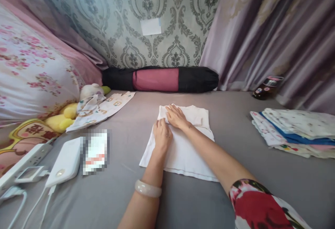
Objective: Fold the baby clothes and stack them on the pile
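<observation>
A white cloth garment (188, 155), perhaps a small shirt, lies spread on the grey bed sheet with its upper part folded over. My right hand (177, 116) rests flat on that upper part, fingers stretched toward the top left edge. Just to its left, my left hand (162, 134) presses on the garment's left side, fingertips at the edge of the fold. Neither hand appears to grip the cloth. What lies under the palms is hidden.
Folded clothes (295, 128) are stacked at the right, below a dark bottle (267, 88). A patterned cloth (104, 108) lies at the left, near a white power bank (64, 162) and a power strip (28, 162). Along the wall stretches a black-and-pink bag (157, 79).
</observation>
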Demonstrator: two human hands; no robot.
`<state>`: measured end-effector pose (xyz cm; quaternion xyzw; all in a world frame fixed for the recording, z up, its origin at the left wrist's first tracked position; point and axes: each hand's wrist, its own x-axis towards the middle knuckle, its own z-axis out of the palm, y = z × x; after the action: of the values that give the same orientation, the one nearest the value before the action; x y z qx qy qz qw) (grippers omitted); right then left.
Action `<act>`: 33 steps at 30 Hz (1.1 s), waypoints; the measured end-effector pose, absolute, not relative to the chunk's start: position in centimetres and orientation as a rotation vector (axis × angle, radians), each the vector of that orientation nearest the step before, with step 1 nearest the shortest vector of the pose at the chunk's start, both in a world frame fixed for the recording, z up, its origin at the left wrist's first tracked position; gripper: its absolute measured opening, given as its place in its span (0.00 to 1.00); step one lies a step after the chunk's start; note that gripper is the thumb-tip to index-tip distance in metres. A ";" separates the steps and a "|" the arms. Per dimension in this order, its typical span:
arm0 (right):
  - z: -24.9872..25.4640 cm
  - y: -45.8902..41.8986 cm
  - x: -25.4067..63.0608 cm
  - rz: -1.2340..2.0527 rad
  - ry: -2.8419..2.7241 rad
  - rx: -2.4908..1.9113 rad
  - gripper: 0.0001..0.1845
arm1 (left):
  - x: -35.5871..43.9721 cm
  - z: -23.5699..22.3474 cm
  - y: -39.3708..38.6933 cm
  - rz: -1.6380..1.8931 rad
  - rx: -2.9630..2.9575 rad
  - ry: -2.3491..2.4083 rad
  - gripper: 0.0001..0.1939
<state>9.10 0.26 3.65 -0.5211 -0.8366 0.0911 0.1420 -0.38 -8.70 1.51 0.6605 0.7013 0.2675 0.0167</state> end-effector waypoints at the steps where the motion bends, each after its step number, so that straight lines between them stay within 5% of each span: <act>1: 3.6 -0.3 9.8 0.247 -2.419 -1.535 0.28 | -0.2 1.4 -8.8 0.793 2.095 2.160 0.21; 10: 2.4 -1.8 12.5 0.201 -2.460 -1.666 0.30 | 0.3 1.9 -9.6 0.387 2.148 2.072 0.24; 33: 2.1 -1.9 15.3 0.130 -2.239 -1.910 0.31 | 0.1 1.5 -9.6 0.381 2.151 1.981 0.24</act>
<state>15.33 -1.87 2.09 -0.6451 -0.7565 0.0440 0.0978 0.08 -9.64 1.50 0.7260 0.6687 0.1284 0.0961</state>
